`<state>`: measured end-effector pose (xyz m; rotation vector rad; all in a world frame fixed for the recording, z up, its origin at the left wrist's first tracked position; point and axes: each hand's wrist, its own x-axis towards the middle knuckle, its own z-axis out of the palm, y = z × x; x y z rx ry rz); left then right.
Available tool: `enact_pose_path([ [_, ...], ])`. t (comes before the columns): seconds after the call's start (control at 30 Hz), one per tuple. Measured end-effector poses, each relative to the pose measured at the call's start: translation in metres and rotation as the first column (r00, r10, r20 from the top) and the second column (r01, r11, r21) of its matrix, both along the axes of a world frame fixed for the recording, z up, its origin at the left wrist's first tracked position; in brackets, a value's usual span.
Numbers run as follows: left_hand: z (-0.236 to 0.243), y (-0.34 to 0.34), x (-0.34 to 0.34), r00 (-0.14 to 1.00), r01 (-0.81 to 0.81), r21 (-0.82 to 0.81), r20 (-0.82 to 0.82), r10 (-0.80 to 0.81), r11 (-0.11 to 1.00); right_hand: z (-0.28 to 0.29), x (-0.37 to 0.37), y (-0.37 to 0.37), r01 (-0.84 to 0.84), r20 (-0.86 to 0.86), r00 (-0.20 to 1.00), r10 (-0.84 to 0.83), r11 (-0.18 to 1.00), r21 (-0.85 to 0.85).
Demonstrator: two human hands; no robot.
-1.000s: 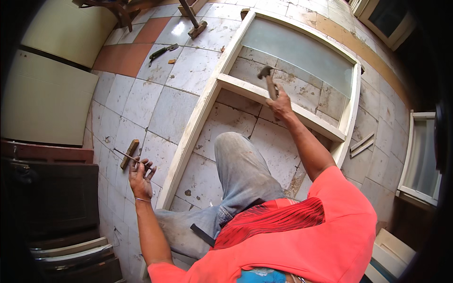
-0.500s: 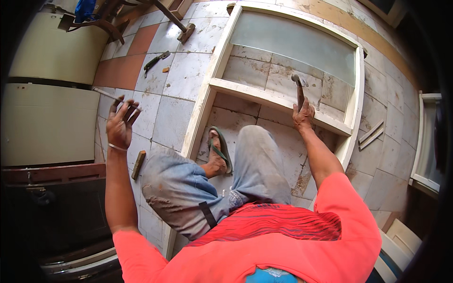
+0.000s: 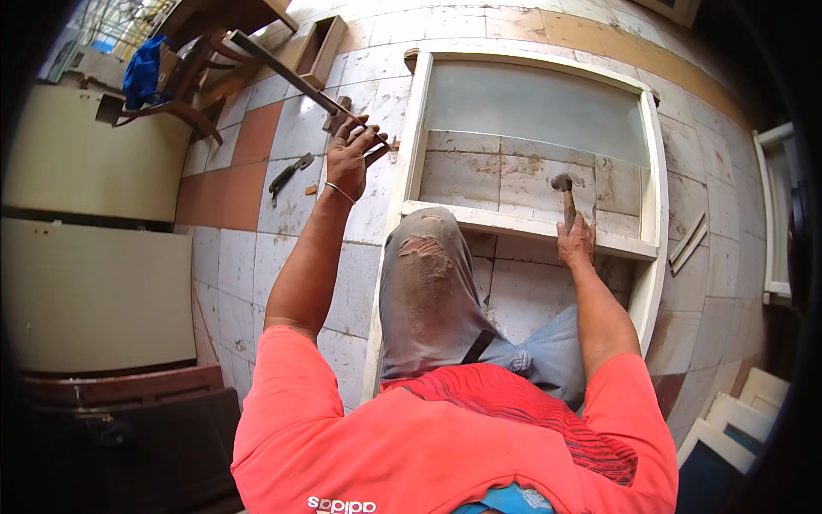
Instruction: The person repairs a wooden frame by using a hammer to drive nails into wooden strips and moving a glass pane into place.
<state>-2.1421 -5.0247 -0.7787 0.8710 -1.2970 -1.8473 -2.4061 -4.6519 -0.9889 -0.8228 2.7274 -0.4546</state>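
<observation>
Fingers (image 3: 589,230) of the right hand (image 3: 577,242) wrap the hammer (image 3: 568,204) over the white frame (image 3: 527,220); the left hand (image 3: 347,164), fingers part-spread, holds a thin rod (image 3: 383,141), and that hammer's best kept clear of the glass (image 3: 535,103)

This looks like a makeshift joinery or repair workshop, set up on a tiled floor (image 3: 351,287) that is stained and scuffed. A large white frame (image 3: 514,224) with a frosted pane (image 3: 531,107) lies flat on the tiles as the workpiece. Tools mark the place: a hammer (image 3: 568,202) over the frame, a sledgehammer (image 3: 337,113) and a dark hand tool (image 3: 291,176) on the floor. White strips (image 3: 688,242) lie to the right, near a second frame (image 3: 775,214) and stacked boards (image 3: 726,415). Old furniture (image 3: 175,111) and a wooden box (image 3: 321,51) crowd the far left. Whether it adjoins a home cannot be told.
</observation>
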Motion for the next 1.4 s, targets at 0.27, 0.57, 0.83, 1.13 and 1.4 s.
enact_pose_path([
  [0.27,-0.118,-0.092,-0.061,0.984,-0.019,-0.119,0.172,0.039,0.993,0.002,0.018,-0.016,0.251,-0.004,0.968,-0.252,0.962,0.103],
  [0.57,-0.115,-0.141,-0.128,0.971,0.109,-0.080,0.220,-0.090,0.991,0.011,0.016,-0.036,0.420,0.071,0.891,-0.449,0.872,0.253],
  [0.83,-0.146,-0.159,-0.144,0.924,0.112,-0.352,0.380,0.033,0.929,0.015,0.000,-0.078,0.496,0.198,0.772,-0.604,0.767,0.407],
  [1.13,-0.159,-0.202,-0.136,0.858,0.276,-0.423,0.512,-0.023,0.863,0.126,0.043,-0.158,0.714,0.803,0.522,-0.287,0.662,-0.227],
  [1.4,-0.155,-0.206,-0.161,0.763,0.455,-0.491,0.645,-0.041,0.743,0.156,0.071,-0.226,0.475,0.648,0.749,-0.138,0.795,-0.378],
])
